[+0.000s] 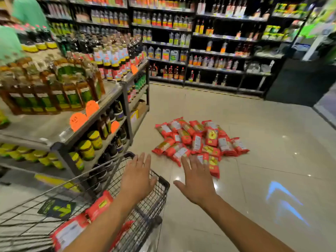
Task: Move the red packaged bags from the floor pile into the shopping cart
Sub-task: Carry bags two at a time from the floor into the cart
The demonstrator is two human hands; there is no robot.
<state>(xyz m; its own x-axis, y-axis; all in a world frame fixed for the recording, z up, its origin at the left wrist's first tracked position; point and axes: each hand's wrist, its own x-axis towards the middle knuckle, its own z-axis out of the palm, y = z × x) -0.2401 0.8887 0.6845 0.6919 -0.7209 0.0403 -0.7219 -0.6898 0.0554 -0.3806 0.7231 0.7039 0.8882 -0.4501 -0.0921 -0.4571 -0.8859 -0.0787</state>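
Note:
A pile of several red packaged bags lies on the tiled floor ahead, right of the shelving. The wire shopping cart stands at the lower left, and a few red bags lie inside it. My left hand hovers over the cart's front right corner with its fingers spread and straight, holding nothing. Just short of the pile's near edge, my right hand is stretched out flat above the floor, also empty.
A low shelf unit with bottles and jars stands left of the cart and the pile. Tall bottle shelves line the back wall. Bare tiled floor extends to the right of the pile.

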